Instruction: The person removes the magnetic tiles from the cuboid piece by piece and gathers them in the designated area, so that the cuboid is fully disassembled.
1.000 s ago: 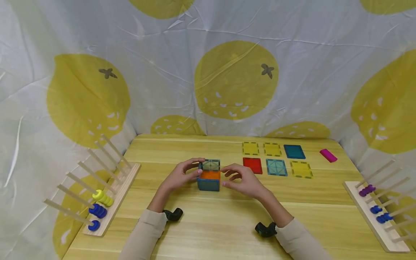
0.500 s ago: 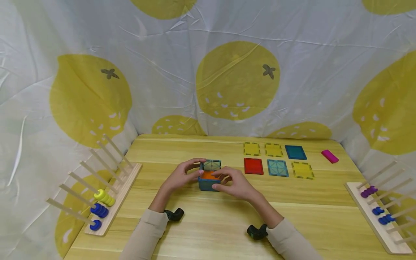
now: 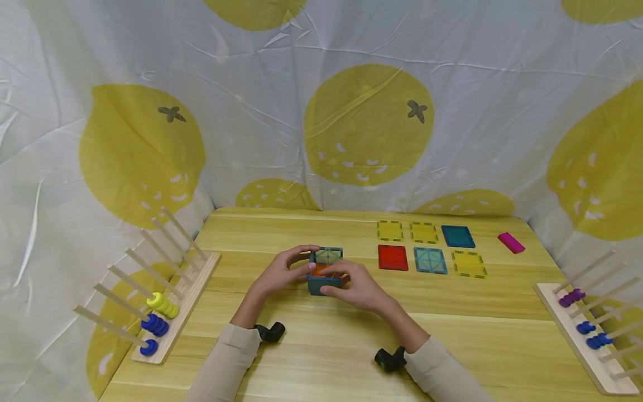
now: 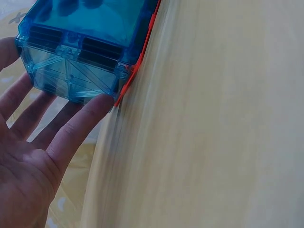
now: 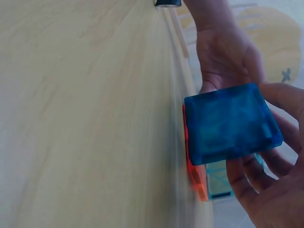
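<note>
We note the tile box (image 3: 316,287) standing well in from the far edge of the table (image 3: 321,357), left hand (image 3: 282,272) holding its left side, while the right hand (image 3: 359,287) has moved in to grip its right, so both likely steady it.

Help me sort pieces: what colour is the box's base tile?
The base tile is orange, clearest in the head view.

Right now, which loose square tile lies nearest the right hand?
The red tile, left end of the nearer row; none of the other five is red or so close.
</note>
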